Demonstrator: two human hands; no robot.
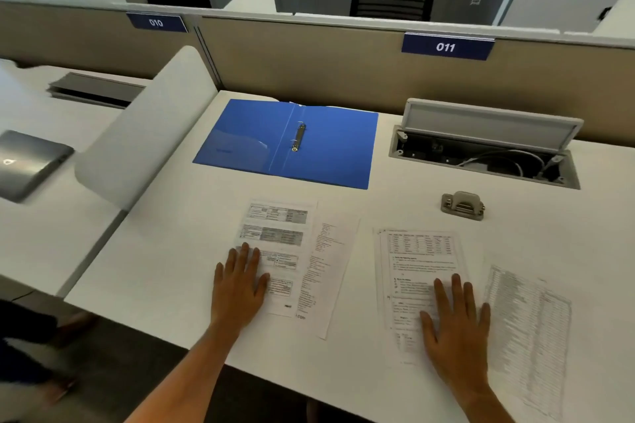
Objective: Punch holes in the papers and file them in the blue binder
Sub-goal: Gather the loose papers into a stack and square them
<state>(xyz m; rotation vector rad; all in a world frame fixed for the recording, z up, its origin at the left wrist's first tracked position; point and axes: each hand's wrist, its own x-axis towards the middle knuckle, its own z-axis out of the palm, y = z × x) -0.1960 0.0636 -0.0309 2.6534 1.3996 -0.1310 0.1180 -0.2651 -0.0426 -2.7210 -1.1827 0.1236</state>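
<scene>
Right hand lying flat, fingers spread, pressing on right paper stack. Left hand lying flat, fingers straight, on left printed sheets. Blue binder sitting open behind sheets, rings showing. Hole punch sitting right, near open cable tray, on white desk.

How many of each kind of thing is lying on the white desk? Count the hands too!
Blue binder: 1
Hole punch: 1
Printed pages showing: 4 (table page, angled page, worksheet page, list page); more may hide beneath
Hands: 2 (left hand, right hand)
Total: 8
</scene>
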